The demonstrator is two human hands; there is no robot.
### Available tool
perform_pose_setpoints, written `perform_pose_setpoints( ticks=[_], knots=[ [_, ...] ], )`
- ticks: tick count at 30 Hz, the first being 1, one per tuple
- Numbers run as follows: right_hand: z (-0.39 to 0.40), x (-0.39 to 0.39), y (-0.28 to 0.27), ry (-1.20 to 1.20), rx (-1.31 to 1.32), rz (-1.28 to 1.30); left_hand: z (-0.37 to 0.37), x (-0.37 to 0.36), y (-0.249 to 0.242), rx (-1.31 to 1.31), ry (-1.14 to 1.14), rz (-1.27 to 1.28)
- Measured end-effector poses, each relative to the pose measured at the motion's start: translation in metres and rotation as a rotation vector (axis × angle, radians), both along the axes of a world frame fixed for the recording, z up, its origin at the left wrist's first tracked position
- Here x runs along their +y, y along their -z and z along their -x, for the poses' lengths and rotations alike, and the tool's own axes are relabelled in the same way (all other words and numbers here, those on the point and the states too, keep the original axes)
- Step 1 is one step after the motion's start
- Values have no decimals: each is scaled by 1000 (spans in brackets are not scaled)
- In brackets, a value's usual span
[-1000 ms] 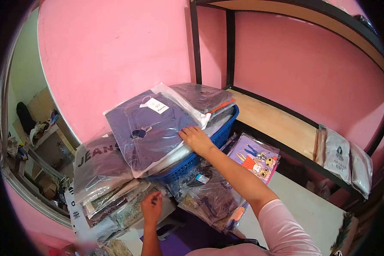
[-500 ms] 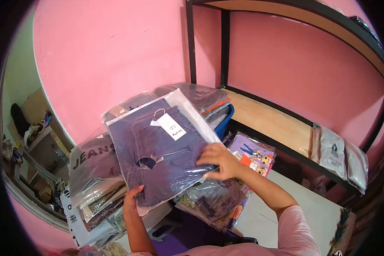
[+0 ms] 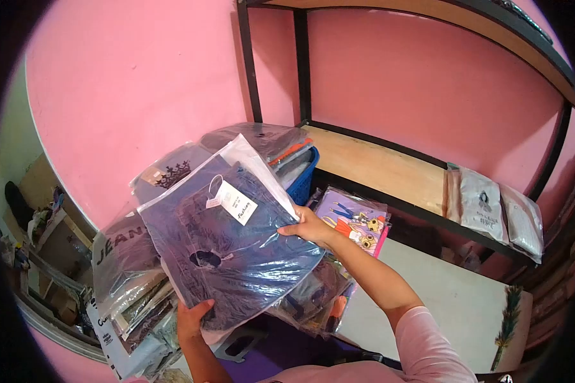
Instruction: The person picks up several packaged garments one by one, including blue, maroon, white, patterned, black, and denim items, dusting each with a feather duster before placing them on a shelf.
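Observation:
A clear plastic bag of folded blue jeans [image 3: 236, 268] is held tilted in front of me, with a white paper tag [image 3: 235, 203] showing on it. My left hand [image 3: 193, 319] grips its lower left edge, thumb on top. On the right edge, my right hand [image 3: 310, 228] has its thumb over the plastic and its other fingers hidden underneath. A white package edge shows behind the jeans. Below them, another bagged garment [image 3: 310, 297] lies beside a purple package with cartoon figures [image 3: 354, 217].
Bagged clothes, one printed JEANS [image 3: 124, 246], are stacked at left. A blue basket [image 3: 305, 175] holds more bags behind. Along the right runs a black-framed shelf [image 3: 377, 156] bearing white packages [image 3: 482, 204]; a pale tabletop [image 3: 421, 287] lies below it.
My right hand has shifted from lying over the bag's front to gripping its right edge. The jeans bag now shows more of its front. The view has swung slightly right.

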State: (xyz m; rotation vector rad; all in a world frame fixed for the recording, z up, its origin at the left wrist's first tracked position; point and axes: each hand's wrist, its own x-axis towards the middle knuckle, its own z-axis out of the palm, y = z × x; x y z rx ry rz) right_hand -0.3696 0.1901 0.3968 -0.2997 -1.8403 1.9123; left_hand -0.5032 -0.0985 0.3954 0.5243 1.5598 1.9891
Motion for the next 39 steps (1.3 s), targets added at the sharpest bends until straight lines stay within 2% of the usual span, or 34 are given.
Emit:
perform_pose_setpoints(
  ticks=[3,9,12,16,20,23,25,26,29,33,37,39],
  knots=[
    [-35,-9,-2,65,72,-135,-17,0,-1,61,142,-14],
    [-142,-27,-8,274,103,-72,-63,22,-7,225,386,-87],
    [-202,-39,-4,435,120,-151,-90,42,-11,252,562,-49],
    [-281,-65,11,606,65,-5,-137,72,-16,228,787,-49],
    [-354,-107,38,802,-1,154,-184,97,-11,105,996,62],
    [-417,-144,57,969,-29,265,-235,123,14,47,1153,165],
    [-457,-161,80,1087,-134,431,-272,140,31,-69,1295,396],
    [-474,-166,86,1096,-132,434,-290,150,46,-63,1369,341],
    [-516,-175,106,1215,-122,477,-340,171,71,-59,1482,384],
    [-579,-176,128,1321,-142,384,-402,187,103,-27,1582,311],
    [-629,-179,170,1351,-91,335,-446,190,173,-44,1679,269],
    [-654,-181,213,1314,-236,267,-466,184,212,-74,1639,306]
  ],
)
